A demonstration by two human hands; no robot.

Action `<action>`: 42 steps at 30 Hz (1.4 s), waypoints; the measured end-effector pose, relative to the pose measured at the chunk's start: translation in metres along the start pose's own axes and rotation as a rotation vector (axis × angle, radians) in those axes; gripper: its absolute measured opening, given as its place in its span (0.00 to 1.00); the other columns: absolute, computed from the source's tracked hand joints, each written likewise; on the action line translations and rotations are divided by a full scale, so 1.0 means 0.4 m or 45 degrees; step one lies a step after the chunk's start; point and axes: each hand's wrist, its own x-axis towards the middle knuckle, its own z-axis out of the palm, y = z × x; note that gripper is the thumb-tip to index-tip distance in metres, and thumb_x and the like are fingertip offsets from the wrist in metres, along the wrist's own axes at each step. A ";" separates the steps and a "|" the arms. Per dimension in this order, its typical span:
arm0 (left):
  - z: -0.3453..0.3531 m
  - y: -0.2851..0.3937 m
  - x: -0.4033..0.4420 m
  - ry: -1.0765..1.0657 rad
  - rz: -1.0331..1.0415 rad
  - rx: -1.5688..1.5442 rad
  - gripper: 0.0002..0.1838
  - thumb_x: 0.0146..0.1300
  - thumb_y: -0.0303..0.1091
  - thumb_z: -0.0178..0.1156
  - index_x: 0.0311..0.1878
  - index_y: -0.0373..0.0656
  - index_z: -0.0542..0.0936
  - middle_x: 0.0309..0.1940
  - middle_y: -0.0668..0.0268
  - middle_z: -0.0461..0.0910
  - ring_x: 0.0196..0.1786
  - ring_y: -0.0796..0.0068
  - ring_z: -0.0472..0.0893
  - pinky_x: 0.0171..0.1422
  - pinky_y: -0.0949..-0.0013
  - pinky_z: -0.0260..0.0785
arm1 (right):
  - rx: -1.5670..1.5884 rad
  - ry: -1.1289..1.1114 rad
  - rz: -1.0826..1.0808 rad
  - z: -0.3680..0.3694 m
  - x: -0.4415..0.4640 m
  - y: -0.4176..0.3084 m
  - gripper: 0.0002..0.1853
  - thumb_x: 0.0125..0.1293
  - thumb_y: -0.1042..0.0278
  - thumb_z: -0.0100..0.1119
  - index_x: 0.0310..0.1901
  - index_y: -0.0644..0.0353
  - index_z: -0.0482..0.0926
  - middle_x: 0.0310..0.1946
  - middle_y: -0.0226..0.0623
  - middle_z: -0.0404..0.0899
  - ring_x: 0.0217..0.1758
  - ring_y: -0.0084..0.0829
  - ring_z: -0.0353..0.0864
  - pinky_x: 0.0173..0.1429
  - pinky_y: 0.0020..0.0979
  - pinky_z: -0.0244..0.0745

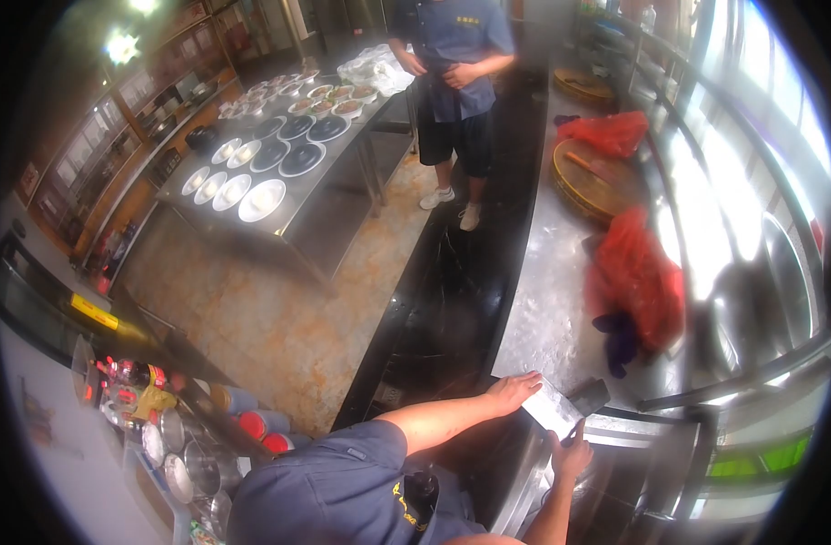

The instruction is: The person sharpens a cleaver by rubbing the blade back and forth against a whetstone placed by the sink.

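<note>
A wide, bright rectangular blade, which looks like a cleaver [551,409], lies at the near end of the steel counter. My right hand [570,457] is closed at its near corner, around what appears to be the handle, with one finger along it. My left hand [514,392] rests at the blade's far left end, its fingers stretched out and touching the edge. A dark block [588,396] sits against the blade's right side, partly covered; I cannot tell exactly what it is.
Red plastic bags [638,277] and a round wooden board [597,180] lie along the steel counter [552,300]. A co-worker [456,82] stands in the aisle. Several plates fill a steel table [288,213]. Bottles and metal pots [200,465] stand at lower left.
</note>
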 end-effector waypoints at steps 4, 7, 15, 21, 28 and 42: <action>-0.005 0.001 0.002 0.012 -0.029 -0.073 0.25 0.67 0.25 0.53 0.67 0.38 0.80 0.75 0.55 0.73 0.79 0.58 0.70 0.79 0.58 0.71 | -0.077 0.084 -0.036 0.026 0.004 0.019 0.55 0.49 0.29 0.76 0.76 0.53 0.72 0.32 0.44 0.85 0.41 0.49 0.83 0.57 0.49 0.70; 0.003 -0.002 -0.003 0.007 -0.046 -0.094 0.25 0.67 0.25 0.53 0.68 0.38 0.80 0.75 0.55 0.73 0.79 0.57 0.70 0.79 0.58 0.70 | -0.043 0.051 -0.024 0.017 0.002 0.010 0.56 0.48 0.28 0.76 0.76 0.53 0.73 0.33 0.46 0.85 0.42 0.50 0.83 0.58 0.50 0.70; 0.012 -0.009 -0.007 0.106 -0.013 -0.119 0.22 0.67 0.25 0.53 0.64 0.37 0.81 0.72 0.55 0.75 0.77 0.57 0.72 0.77 0.58 0.73 | -0.069 0.087 -0.046 0.026 0.006 0.019 0.55 0.49 0.28 0.75 0.76 0.52 0.73 0.33 0.44 0.85 0.40 0.48 0.83 0.57 0.49 0.70; 0.024 -0.011 -0.003 0.113 -0.018 -0.140 0.22 0.67 0.25 0.53 0.64 0.38 0.81 0.72 0.56 0.76 0.78 0.57 0.72 0.77 0.58 0.73 | -0.104 0.045 -0.022 0.016 0.010 0.013 0.56 0.49 0.28 0.75 0.77 0.50 0.72 0.31 0.45 0.84 0.41 0.48 0.83 0.57 0.49 0.70; 0.020 -0.003 -0.008 0.133 -0.015 -0.120 0.22 0.68 0.25 0.53 0.64 0.39 0.81 0.74 0.56 0.74 0.78 0.58 0.72 0.77 0.58 0.72 | -0.094 -0.020 0.037 0.005 0.010 0.005 0.56 0.49 0.27 0.75 0.78 0.48 0.71 0.34 0.48 0.85 0.42 0.51 0.83 0.58 0.50 0.70; 0.014 -0.004 -0.002 0.016 -0.060 -0.070 0.24 0.71 0.28 0.51 0.68 0.40 0.80 0.75 0.57 0.73 0.79 0.58 0.70 0.79 0.58 0.70 | -0.071 -0.037 0.034 0.001 0.008 0.003 0.57 0.48 0.29 0.76 0.78 0.50 0.70 0.36 0.49 0.85 0.45 0.51 0.84 0.60 0.51 0.71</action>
